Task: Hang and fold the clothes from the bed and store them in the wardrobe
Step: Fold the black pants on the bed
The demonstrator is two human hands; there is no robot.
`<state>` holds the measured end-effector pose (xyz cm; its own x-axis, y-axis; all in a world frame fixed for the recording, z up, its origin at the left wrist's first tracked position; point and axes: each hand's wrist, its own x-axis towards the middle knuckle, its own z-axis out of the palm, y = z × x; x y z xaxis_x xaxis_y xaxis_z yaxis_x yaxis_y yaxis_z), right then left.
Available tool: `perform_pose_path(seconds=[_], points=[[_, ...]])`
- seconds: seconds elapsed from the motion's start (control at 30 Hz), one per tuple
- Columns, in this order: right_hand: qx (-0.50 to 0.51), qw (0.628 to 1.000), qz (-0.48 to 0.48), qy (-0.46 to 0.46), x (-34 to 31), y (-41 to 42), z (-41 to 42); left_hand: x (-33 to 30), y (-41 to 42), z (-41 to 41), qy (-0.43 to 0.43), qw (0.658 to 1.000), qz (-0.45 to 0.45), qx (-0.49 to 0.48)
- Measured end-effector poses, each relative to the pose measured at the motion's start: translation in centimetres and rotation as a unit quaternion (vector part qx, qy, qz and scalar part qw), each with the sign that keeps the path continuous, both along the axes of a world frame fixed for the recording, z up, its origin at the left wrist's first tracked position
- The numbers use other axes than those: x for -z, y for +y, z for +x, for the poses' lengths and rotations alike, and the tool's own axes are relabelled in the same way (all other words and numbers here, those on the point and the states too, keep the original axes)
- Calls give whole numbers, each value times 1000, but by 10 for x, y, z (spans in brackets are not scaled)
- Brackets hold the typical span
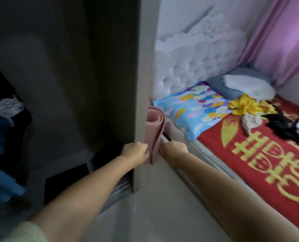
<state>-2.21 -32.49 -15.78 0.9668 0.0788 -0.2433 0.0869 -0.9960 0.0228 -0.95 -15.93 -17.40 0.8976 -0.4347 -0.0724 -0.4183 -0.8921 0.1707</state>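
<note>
Both hands' fingers (146, 151) are gripping the folded pink cloth (154, 131) between them, risking it unrolling above a loosening grip.

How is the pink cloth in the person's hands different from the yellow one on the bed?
The pink cloth is folded into a neat, upright bundle; the yellow garment lies crumpled. The pink one is held between the left hand and right hand; the yellow one rests untouched on the red bedspread.
</note>
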Motion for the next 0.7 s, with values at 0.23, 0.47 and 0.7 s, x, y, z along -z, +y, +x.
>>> perform_pose_path(seconds=[0.23, 0.47, 0.7], points=[[156, 987, -27, 18, -25, -190, -100, -24, -189, -35, -18, 988, 1, 152], [273, 958, -61, 57, -30, -375, -222, -32, -388, -117, 32, 962, 4, 272], [383, 920, -59, 61, -31, -518, -341, -38, -552, -193, 49, 930, 26, 364]])
